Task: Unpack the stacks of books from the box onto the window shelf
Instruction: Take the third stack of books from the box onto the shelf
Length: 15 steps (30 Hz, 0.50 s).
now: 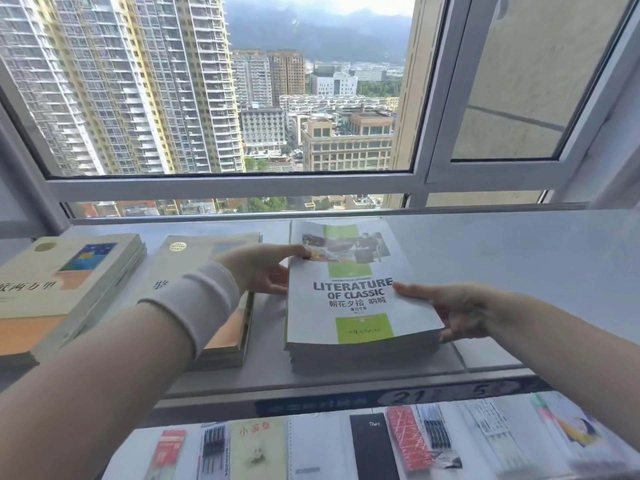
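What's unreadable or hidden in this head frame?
- Cardboard box: not in the head view at all.
- Cream book stack: cut off by the left edge.
- Middle cream book stack: mostly behind the left hand and sleeve.
- Stationery below the shelf: blurred.

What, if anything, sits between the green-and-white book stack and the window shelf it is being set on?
Nothing visible does. The green-and-white stack already sits on the window shelf, with the left hand and right hand on its sides. The neighbouring cream stack lies apart, to its left.
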{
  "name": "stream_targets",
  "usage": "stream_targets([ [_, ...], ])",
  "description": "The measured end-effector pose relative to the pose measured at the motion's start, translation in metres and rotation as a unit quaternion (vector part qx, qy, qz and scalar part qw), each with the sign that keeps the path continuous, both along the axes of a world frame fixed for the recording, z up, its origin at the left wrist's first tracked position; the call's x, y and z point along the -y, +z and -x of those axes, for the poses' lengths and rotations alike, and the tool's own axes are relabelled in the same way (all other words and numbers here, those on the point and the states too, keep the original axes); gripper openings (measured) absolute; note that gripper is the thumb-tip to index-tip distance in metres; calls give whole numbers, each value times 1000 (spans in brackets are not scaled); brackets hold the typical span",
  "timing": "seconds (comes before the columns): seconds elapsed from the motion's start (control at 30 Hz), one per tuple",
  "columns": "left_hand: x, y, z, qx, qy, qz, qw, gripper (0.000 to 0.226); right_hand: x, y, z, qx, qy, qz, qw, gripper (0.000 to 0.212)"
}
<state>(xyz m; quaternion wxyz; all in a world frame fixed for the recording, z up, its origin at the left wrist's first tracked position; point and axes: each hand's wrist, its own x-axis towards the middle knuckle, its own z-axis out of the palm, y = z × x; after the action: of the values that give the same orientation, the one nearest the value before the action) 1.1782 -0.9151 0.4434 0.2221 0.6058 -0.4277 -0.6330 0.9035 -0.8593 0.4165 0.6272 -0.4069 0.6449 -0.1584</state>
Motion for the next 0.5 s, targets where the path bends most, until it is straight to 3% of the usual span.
stream_targets([
  [0.17, 1, -2, 2, 10, -7, 1, 1000, 21, -6, -3, 1, 3, -8, 11, 1000, 85],
  [0.27, -1, -5, 2, 29, -20, 18, 999, 29, -8, -1, -5, -30, -20, 12, 999, 88],
  [0.4, -6, -6, 4, 90, -8, 79, 993, 44, -12, 1, -9, -79, -67, 78, 992, 123],
  [0.43, -8, -6, 6, 108, -6, 97, 989, 43, -15, 4, -11, -86, -68, 82, 991, 121],
  [0.5, -11, -6, 10, 143, -3, 125, 982, 39, -24, 13, -20, -121, -60, 88, 987, 92],
])
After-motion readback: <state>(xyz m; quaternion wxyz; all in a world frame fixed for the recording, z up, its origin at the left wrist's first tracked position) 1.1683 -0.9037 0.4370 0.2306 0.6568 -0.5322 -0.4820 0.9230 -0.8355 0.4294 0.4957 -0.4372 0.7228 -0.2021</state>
